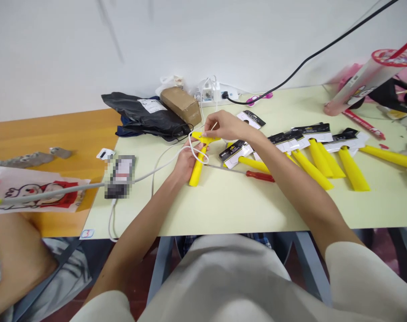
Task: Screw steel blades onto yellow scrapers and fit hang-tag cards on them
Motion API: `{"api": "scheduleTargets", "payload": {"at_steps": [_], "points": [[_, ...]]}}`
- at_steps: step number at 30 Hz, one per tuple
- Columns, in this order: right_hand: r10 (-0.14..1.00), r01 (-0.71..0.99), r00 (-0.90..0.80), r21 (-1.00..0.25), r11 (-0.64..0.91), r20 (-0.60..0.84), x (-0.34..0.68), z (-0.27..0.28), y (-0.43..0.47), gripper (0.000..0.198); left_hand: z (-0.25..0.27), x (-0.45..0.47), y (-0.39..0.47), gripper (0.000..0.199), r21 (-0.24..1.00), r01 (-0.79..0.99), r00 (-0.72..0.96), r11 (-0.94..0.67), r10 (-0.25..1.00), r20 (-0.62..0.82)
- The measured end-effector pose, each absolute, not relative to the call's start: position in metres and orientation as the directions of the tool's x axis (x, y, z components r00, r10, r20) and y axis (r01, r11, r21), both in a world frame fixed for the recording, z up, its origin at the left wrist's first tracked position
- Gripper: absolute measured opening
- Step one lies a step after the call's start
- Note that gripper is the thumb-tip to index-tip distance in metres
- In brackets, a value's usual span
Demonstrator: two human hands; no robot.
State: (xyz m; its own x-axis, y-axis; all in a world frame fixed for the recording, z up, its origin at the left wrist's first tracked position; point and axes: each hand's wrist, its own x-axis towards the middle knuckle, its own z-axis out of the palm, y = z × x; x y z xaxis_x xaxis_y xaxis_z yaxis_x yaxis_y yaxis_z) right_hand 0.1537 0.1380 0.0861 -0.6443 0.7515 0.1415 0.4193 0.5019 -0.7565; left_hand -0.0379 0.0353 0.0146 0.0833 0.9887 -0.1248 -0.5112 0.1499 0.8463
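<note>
My left hand (184, 164) is closed round a yellow T-shaped scraper (197, 173), its wide head up and its handle pointing down toward me. Over that head, my right hand (225, 126) has thumb and fingers pinched together; anything small between them is too hidden to make out. A white cable (203, 156) loops in front of the scraper and my left hand. Just right of the handle lies a screwdriver (260, 175) with a red grip, its shaft pointing left. Several more yellow handles (312, 170) lie beyond my right forearm, with black-and-white packaging cards (312, 131) at their far ends.
A black plastic parcel (146, 114) and a brown box (181, 103) sit by the wall beside a power strip (212, 93). To the left lies a blurred-out device (120, 175) on a cable. A tall cup (361, 82) stands far right. Another person's arm (17, 261) is at lower left.
</note>
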Motion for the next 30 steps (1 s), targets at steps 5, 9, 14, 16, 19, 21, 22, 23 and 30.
{"api": "scheduleTargets", "payload": {"at_steps": [5,9,14,16,19,21,22,23,30], "points": [[0.744,0.630,-0.668,-0.532,0.566,0.001,0.182,0.123,0.126,0.013,0.011,-0.041,0.037,0.046,0.830,-0.529,0.069,0.176,0.984,-0.165],[0.795,0.826,-0.554,-0.276,0.491,-0.247,0.190,0.132,0.118,0.017,0.006,-0.047,0.042,0.040,0.814,-0.564,0.021,0.139,0.988,-0.154],[0.837,0.888,-0.459,-0.154,0.433,-0.296,0.189,0.106,0.137,0.020,0.005,-0.050,0.046,0.039,0.803,-0.587,-0.034,0.101,0.988,-0.149],[0.851,0.895,-0.447,-0.148,0.421,-0.275,0.185,0.092,0.146,0.019,0.005,-0.050,0.045,0.039,0.804,-0.586,-0.033,0.102,0.988,-0.150],[0.868,0.903,-0.427,-0.166,0.396,-0.255,0.176,0.073,0.154,0.039,0.005,-0.049,0.044,0.042,0.801,-0.587,-0.002,0.117,0.989,-0.146],[0.872,0.907,-0.414,-0.197,0.372,-0.261,0.171,0.063,0.156,0.039,0.006,-0.048,0.043,0.045,0.800,-0.587,0.023,0.125,0.990,-0.138],[0.873,0.908,-0.409,-0.216,0.360,-0.265,0.169,0.059,0.157,0.037,0.008,-0.047,0.042,0.046,0.801,-0.585,0.031,0.129,0.990,-0.137],[0.873,0.906,-0.407,-0.236,0.350,-0.268,0.168,0.057,0.158,0.034,0.009,-0.047,0.042,0.047,0.803,-0.581,0.035,0.134,0.990,-0.140],[0.864,0.838,-0.472,-0.394,0.377,-0.177,0.182,0.081,0.158,0.018,0.020,-0.041,0.038,0.055,0.817,-0.549,0.054,0.177,0.983,-0.176]]}}
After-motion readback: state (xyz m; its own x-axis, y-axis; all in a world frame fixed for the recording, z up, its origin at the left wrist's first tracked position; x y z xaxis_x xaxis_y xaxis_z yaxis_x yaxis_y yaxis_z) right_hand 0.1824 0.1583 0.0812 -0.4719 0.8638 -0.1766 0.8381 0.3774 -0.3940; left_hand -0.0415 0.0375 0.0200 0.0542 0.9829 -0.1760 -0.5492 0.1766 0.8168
